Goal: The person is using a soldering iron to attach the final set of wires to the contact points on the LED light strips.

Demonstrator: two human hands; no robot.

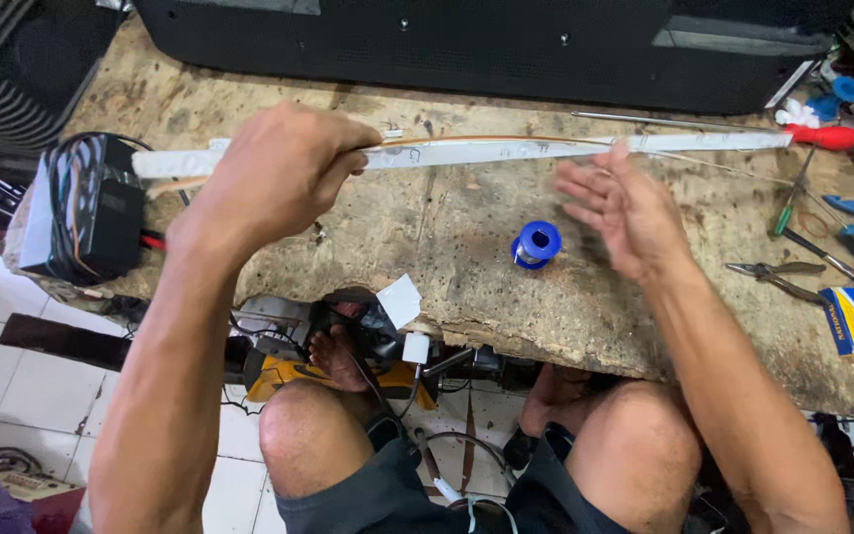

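Left hand fisted, grip closed around a long, thin white strip with a thin brown wire running along it, held near its left end. Right hand open, fingers spread and blurred, just beside the strip's middle, contact impossible to tell. Strip stretched left to right above the worn, stained bench, right end reaching toward a red-handled screwdriver. Small blue spool on the bench, near the right hand. Grey pliers farther right.
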